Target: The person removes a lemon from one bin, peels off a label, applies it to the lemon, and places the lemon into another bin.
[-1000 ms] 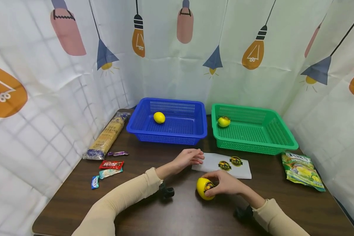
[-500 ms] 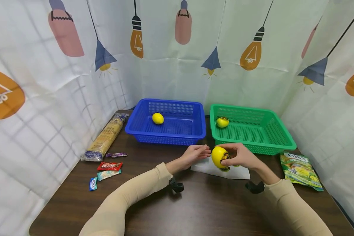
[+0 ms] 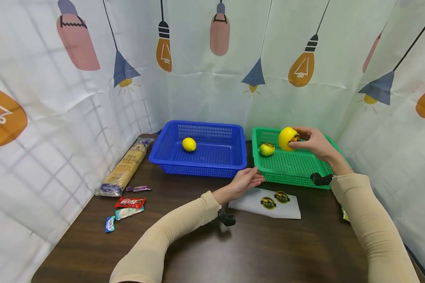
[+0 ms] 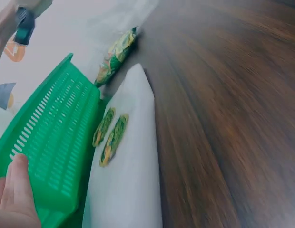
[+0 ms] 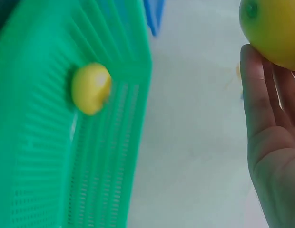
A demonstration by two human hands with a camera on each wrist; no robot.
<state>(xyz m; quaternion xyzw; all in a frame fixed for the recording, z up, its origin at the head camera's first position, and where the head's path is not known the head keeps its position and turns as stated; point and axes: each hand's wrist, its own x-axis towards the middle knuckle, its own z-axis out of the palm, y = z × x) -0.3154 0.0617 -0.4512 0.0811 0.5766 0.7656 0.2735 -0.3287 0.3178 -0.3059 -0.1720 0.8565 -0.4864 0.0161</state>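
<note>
In the head view my right hand [image 3: 315, 144] holds a yellow lemon [image 3: 287, 138] between thumb and fingers, over the green basket [image 3: 304, 181]. A dark round sticker [image 3: 296, 138] shows on this lemon. Another lemon [image 3: 267, 149], also with a dark sticker, lies at the basket's left end; the right wrist view shows that second lemon [image 5: 91, 89] too. My left hand [image 3: 242, 182] has straight fingers, its fingertips right at the basket's near left corner. Just below lies a white sticker sheet [image 3: 249, 202] with two dark round stickers [image 3: 268, 203].
A blue basket [image 3: 202, 165] with a plain lemon [image 3: 189, 144] stands to the left. Along the table's left side are a long packet of noodles [image 3: 125, 169] and several small wrapped sweets [image 3: 130, 202]. A green bag [image 4: 116, 54] lies at the right, mostly behind my right sleeve.
My right hand has lifted the stickered lemon from the table and carried it forward and right to over the green basket. My left hand has moved slightly forward and right, towards that basket.
</note>
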